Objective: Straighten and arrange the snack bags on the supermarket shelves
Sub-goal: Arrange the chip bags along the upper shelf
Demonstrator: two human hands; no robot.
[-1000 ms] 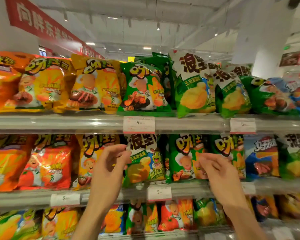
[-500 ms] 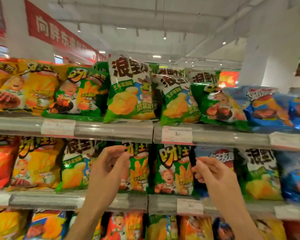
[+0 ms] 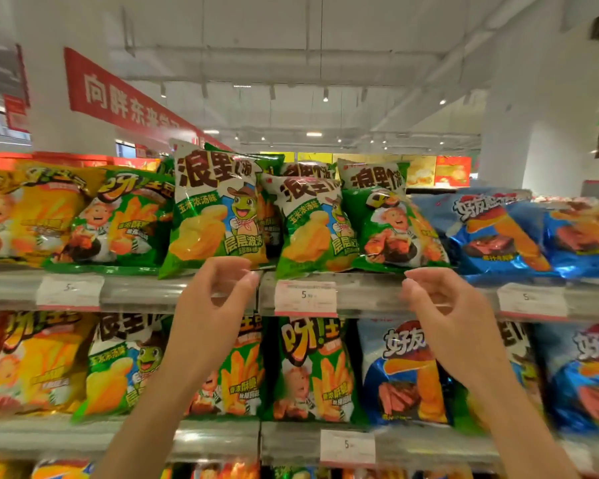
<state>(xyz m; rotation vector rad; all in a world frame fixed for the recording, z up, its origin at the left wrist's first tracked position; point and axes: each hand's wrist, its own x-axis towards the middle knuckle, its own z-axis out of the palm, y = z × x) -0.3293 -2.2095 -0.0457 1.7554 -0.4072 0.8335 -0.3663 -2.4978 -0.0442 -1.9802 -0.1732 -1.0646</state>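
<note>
Both hands have risen from the middle row to the lip of the upper shelf (image 3: pixel 360 288) since the earlier frame — raised, I judge, to tidy its bags. Leftmost, the left hand (image 3: pixel 215 302) hangs empty just under the tall turtle bag (image 3: pixel 215 209), fingers loosely curled with a gap to the thumb. That bag tilts left and overhangs the edge. Next, a green fries bag (image 3: pixel 395 229) lies slumped across its neighbours — likely misfiled. The right hand (image 3: pixel 443 305) hovers below it, fingers curled, gripping nothing.
</note>
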